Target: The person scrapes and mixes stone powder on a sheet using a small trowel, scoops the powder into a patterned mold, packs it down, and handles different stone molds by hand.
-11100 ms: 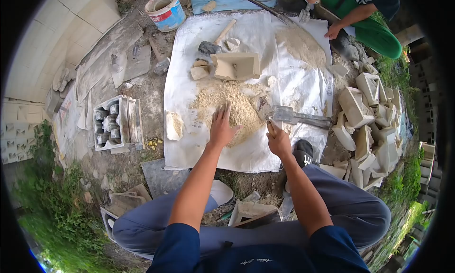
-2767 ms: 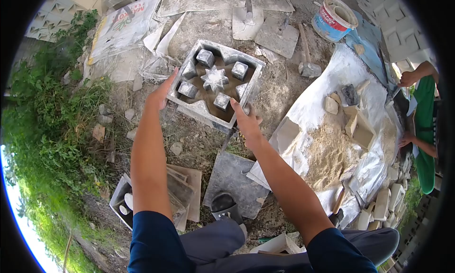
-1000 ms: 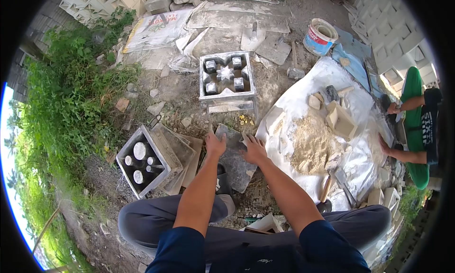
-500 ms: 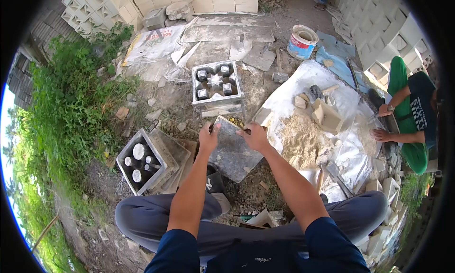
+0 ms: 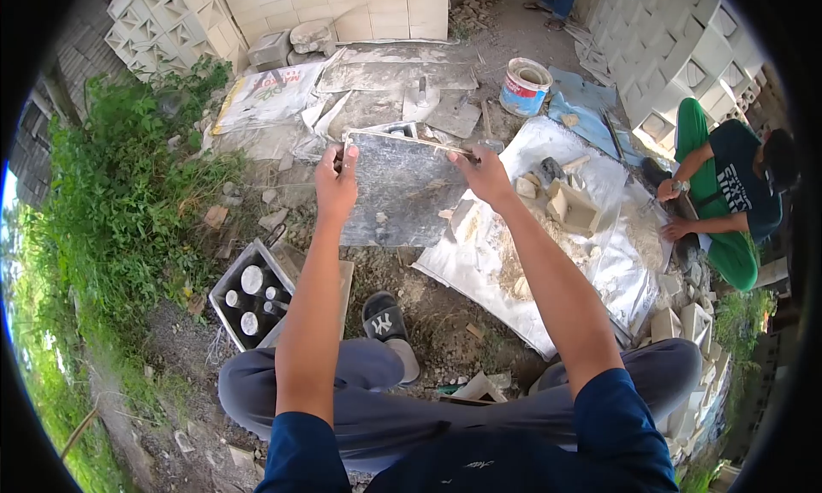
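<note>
A dark grey flat board point(image 5: 398, 193), dusty and scratched, is held up between both hands. My left hand point(image 5: 336, 181) grips its upper left corner, with the thumb on the near face. At the upper right corner, my right hand point(image 5: 481, 175) is closed on the same board. Behind the board, the metal mould point(image 5: 398, 128) is mostly hidden; only a bit of its far rim shows. Right of the board lies a white sheet point(image 5: 479, 275) with pale crumbly material and a hollow pale block point(image 5: 574, 209).
A second mould with round posts point(image 5: 233, 279) sits at lower left. A paint bucket point(image 5: 525, 88) stands beyond the sheet. A co-worker in green trousers point(image 5: 715, 198) sits at right. Broken blocks point(image 5: 685, 326) lie at lower right, and plants point(image 5: 128, 185) grow at left.
The board has been lifted from the ground and moved away from me, now covering most of the mould. Both hands have risen with it. The slippered foot and the sheet's near corner are uncovered.
</note>
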Demonstrator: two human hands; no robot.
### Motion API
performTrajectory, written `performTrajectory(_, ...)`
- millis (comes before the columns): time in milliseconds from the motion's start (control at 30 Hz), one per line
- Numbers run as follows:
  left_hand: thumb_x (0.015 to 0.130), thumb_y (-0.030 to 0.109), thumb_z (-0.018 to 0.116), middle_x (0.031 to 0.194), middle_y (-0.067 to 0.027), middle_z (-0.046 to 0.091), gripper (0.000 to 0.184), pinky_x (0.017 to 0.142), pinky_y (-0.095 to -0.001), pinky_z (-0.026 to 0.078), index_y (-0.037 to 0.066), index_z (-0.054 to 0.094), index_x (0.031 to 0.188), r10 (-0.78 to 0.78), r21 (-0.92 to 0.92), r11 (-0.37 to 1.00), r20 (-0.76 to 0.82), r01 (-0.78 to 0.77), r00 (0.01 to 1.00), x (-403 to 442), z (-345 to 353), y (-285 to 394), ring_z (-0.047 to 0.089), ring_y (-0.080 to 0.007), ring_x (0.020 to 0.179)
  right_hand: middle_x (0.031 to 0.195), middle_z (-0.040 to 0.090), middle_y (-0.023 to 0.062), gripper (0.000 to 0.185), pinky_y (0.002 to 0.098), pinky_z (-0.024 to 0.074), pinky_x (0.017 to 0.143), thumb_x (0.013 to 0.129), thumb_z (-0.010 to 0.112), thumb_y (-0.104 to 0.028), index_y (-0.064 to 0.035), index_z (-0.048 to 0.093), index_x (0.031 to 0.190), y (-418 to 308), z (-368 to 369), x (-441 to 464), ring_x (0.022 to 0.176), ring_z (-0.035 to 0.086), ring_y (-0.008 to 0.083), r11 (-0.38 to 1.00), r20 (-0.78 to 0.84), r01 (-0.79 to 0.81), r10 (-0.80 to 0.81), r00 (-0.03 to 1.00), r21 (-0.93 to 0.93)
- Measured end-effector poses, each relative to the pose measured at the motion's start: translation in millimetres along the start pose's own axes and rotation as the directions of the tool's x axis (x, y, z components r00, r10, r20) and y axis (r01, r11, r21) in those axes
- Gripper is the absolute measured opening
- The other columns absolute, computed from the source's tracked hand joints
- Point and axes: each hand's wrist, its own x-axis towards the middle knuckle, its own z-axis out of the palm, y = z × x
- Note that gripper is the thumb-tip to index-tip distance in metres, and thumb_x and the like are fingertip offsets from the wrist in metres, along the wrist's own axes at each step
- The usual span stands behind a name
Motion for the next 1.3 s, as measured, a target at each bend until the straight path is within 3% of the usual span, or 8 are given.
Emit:
performTrajectory(33, 0.101, 0.035, 0.066, 0.068, -0.0045, 0.052, 0.037, 0.059, -0.0329, 0.039, 0.0, 0.061, 0.095, -0.011, -0.039, 0.999, -0.008, 0.011, 1.0, 3.7, -6.3, 10.0, 0.044, -0.0131, 0.062, 0.07, 0.064, 0.0137, 0.053, 0.0378, 0.0483, 0.067, 0.093, 0.073, -0.048, 0.0013, 0.069, 0.112, -11.7, -3.6, -3.5, 0.066, 0.06, 0.0209, 0.999, -0.015, 0.018, -0.017, 1.0, 0.045)
performTrajectory(300, 0.09, 0.038, 0.079, 0.074, -0.0092, 0.064, 0.043, 0.069, -0.0369, 0.049, -0.002, 0.066, 0.097, 0.071, 0.172, 0.982, 0.06, -0.08, 0.996, 37.0, -88.3, 49.3, 0.057, -0.0187, 0.068, 0.073, 0.067, 0.0142, 0.037, 0.0377, 0.0496, 0.067, 0.09, 0.079, -0.037, -0.0022, 0.072, 0.1, -80.7, -0.8, -2.4, 0.065, 0.059, 0.0234, 0.948, -0.271, 0.316, -0.294, 0.917, 0.041)
performTrajectory(467, 0.085, 0.037, 0.084, 0.083, -0.0144, 0.071, 0.053, 0.071, -0.0368, 0.051, -0.005, 0.065, 0.112, -0.053, 0.53, 0.842, 0.27, -0.102, 0.961, 48.4, -167.5, 116.5, 0.064, -0.0185, 0.074, 0.075, 0.068, 0.0129, 0.038, 0.0366, 0.0503, 0.068, 0.089, 0.08, -0.036, -0.0028, 0.073, 0.104, -146.0, -12.9, 3.4, 0.067, 0.061, 0.0214, 0.942, -0.113, 0.331, -0.323, 0.94, 0.053)
performTrajectory(667, 0.093, 0.032, 0.078, 0.106, -0.0157, 0.074, 0.058, 0.072, -0.0322, 0.056, -0.004, 0.057, 0.134, -0.065, 0.176, 0.982, -0.007, 0.066, 0.998, 9.1, -254.1, 125.2, 0.068, -0.0143, 0.084, 0.086, 0.072, 0.0165, 0.045, 0.0381, 0.0517, 0.073, 0.093, 0.075, -0.043, -0.0027, 0.07, 0.113, -223.9, 11.7, 37.1, 0.076, 0.067, 0.0249, 0.797, 0.077, 0.593, -0.602, 0.795, 0.114)
performTrajectory(867, 0.098, 0.033, 0.071, 0.108, -0.0072, 0.069, 0.05, 0.082, -0.0369, 0.058, 0.004, 0.052, 0.133, -0.265, -0.013, 0.963, -0.224, 0.269, 0.938, -51.0, -331.4, 95.2, 0.064, -0.0145, 0.095, 0.125, 0.067, 0.0196, 0.075, 0.0431, 0.0472, 0.103, 0.1, 0.06, -0.054, -0.0059, 0.039, 0.154, -250.9, 68.0, 29.9, 0.119, 0.063, 0.0298, 0.858, 0.682, 0.507, -0.42, 0.599, 0.083)
performTrajectory(1000, 0.098, 0.038, 0.072, 0.105, -0.0058, 0.067, 0.048, 0.087, -0.0403, 0.058, 0.003, 0.057, 0.126, -0.415, -0.165, 0.909, -0.327, 0.381, 0.849, -79.6, -354.9, 65.9, 0.065, -0.0139, 0.091, 0.131, 0.064, 0.0208, 0.074, 0.0436, 0.0444, 0.107, 0.099, 0.066, -0.044, -0.0023, 0.037, 0.153, -227.9, 147.3, 4.8, 0.125, 0.059, 0.0312, 0.842, 0.713, 0.507, -0.47, 0.521, 0.185)
performTrajectory(1167, 0.098, 0.03, 0.072, 0.086, -0.0011, 0.066, 0.033, 0.064, -0.0266, 0.048, 0.002, 0.07, 0.116, -0.537, -0.155, 0.832, -0.471, 0.533, 0.7, -102.0, -388.4, -15.3, 0.058, -0.0091, 0.076, 0.145, 0.051, 0.027, 0.079, 0.0429, 0.0408, 0.113, 0.097, 0.07, -0.039, 0.0066, 0.034, 0.15, -198.0, 244.5, -25.1, 0.136, 0.05, 0.0363, 0.917, 0.841, 0.296, -0.372, 0.393, 0.267)
performTrajectory(1300, 0.098, 0.025, 0.071, 0.098, -0.0039, 0.071, 0.044, 0.068, -0.0291, 0.049, -0.002, 0.066, 0.131, -0.586, -0.206, 0.782, -0.566, 0.589, 0.58, -119.8, -402.1, -97.6, 0.061, -0.0111, 0.082, 0.149, 0.047, 0.0308, 0.082, 0.0425, 0.0445, 0.109, 0.097, 0.07, -0.039, 0.0091, 0.031, 0.15, -186.3, 293.0, -53.0, 0.136, 0.051, 0.0368, 0.954, 0.875, 0.243, -0.265, 0.406, 0.176)
